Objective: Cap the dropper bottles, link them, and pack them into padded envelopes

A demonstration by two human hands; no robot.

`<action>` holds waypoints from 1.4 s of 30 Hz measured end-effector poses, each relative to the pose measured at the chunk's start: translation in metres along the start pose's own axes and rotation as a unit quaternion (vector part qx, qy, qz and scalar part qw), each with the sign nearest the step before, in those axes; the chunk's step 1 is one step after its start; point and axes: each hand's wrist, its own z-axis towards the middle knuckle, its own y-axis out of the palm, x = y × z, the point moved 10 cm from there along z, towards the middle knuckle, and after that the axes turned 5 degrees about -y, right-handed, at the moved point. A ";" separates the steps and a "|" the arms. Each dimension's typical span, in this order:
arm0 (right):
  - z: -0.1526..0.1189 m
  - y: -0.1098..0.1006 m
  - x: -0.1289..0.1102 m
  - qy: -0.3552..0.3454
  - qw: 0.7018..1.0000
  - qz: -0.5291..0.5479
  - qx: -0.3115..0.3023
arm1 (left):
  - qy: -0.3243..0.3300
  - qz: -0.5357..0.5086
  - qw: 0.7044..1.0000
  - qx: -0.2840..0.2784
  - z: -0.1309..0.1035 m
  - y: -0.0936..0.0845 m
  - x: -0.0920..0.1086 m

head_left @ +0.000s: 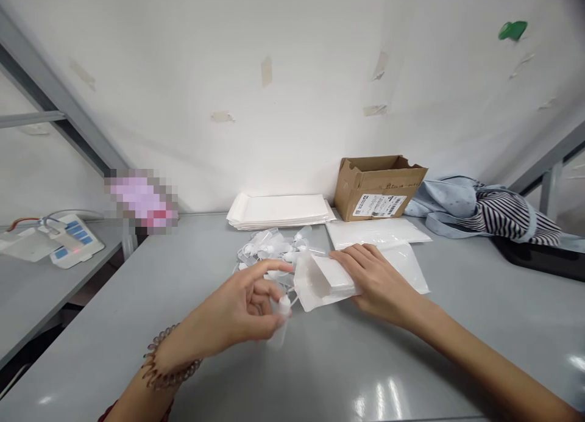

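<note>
Lay flat against the wall: stacked white envelopes (278, 210); beside them stood an open corrugated cardboard box (379, 187), contents hidden, then crumpled blue and striped clothing (484, 211). Cluttered mid-tabletop (320, 373): a heap of clear plastic spray pumps (269, 248). Pinched in the left hand (237, 312), a small white spray bottle (281, 321). Held open by the right hand (375, 282), fingers clamped, a glossy white pouch (320, 282).
</note>
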 end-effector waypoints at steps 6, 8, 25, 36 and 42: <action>0.001 -0.001 -0.014 -0.024 0.999 0.024 0.009 | 0.117 -0.092 0.983 0.112 0.004 -0.009 0.016; 0.001 -0.002 -0.015 -0.024 0.999 0.029 0.009 | 0.126 -0.088 0.980 0.126 0.004 -0.007 0.015; 0.002 -0.003 -0.022 -0.021 0.999 0.020 0.016 | 0.341 0.279 0.853 0.279 -0.020 0.020 0.042; 0.003 0.002 -0.043 -0.039 0.998 0.044 -0.009 | 0.342 0.274 0.880 0.184 -0.012 0.050 0.041; 0.004 0.004 -0.050 -0.042 0.997 0.060 -0.024 | 0.294 0.292 0.906 0.084 -0.004 0.066 0.030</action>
